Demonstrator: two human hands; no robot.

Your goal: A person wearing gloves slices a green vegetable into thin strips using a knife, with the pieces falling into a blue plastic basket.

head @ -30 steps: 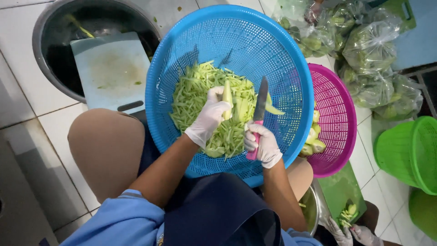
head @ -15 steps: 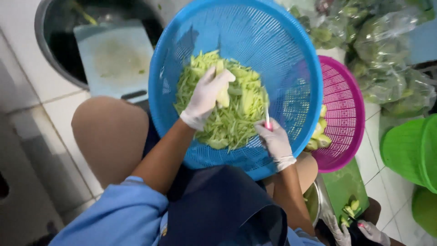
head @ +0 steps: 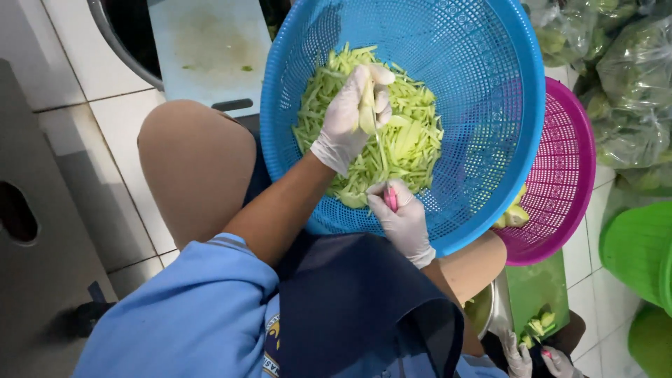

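White tile floor w/ a blue basket on the lap. Left hand fingers wrap a pale green fruit piece above the shreds. Right hand fingers closed on a pink-handled knife, blade up toward the left fingers.

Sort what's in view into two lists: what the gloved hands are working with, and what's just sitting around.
In hand: left hand holding a pale green piece; right hand gripping a pink-handled knife; shreds in the blue basket.

Lying about: pink basket, white cutting board, bagged greens, green tub.
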